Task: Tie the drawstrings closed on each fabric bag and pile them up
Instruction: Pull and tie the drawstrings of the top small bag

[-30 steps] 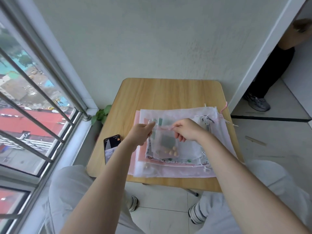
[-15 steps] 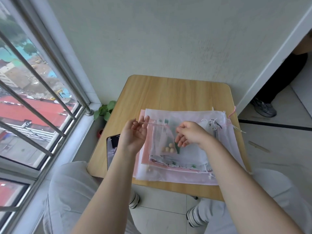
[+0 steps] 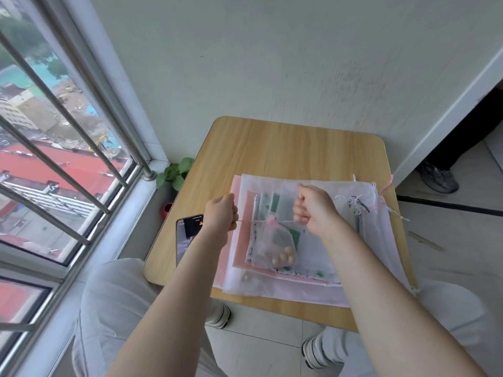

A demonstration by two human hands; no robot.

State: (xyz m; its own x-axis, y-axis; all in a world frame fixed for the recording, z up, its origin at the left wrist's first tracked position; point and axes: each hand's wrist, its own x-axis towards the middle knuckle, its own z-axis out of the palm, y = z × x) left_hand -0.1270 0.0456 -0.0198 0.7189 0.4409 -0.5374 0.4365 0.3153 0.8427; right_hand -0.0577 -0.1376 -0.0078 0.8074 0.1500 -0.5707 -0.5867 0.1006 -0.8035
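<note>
Now my left hand (image 3: 221, 213) and right hand (image 3: 313, 209) are each fisted on one end of the drawstring (image 3: 284, 221), fingers pressed shut around it, pulling apart. The small pink bag (image 3: 275, 244) hangs cinched between them, just above the pile of bags (image 3: 353, 268) on the desk (image 3: 285, 148). I should pull evenly, then knot close against the gathered neck.

My left hand (image 3: 221, 213) and my right hand (image 3: 313, 210) are closed tight on the two ends of a thin string (image 3: 285, 221), stretched straight between them. A small pink see-through bag (image 3: 275, 246) with little round beads (image 3: 284, 257) hangs from its bunched top. Under it, flat bags (image 3: 362, 257) lie stacked on the wooden table (image 3: 285, 148), beside a phone (image 3: 187, 229).
</note>
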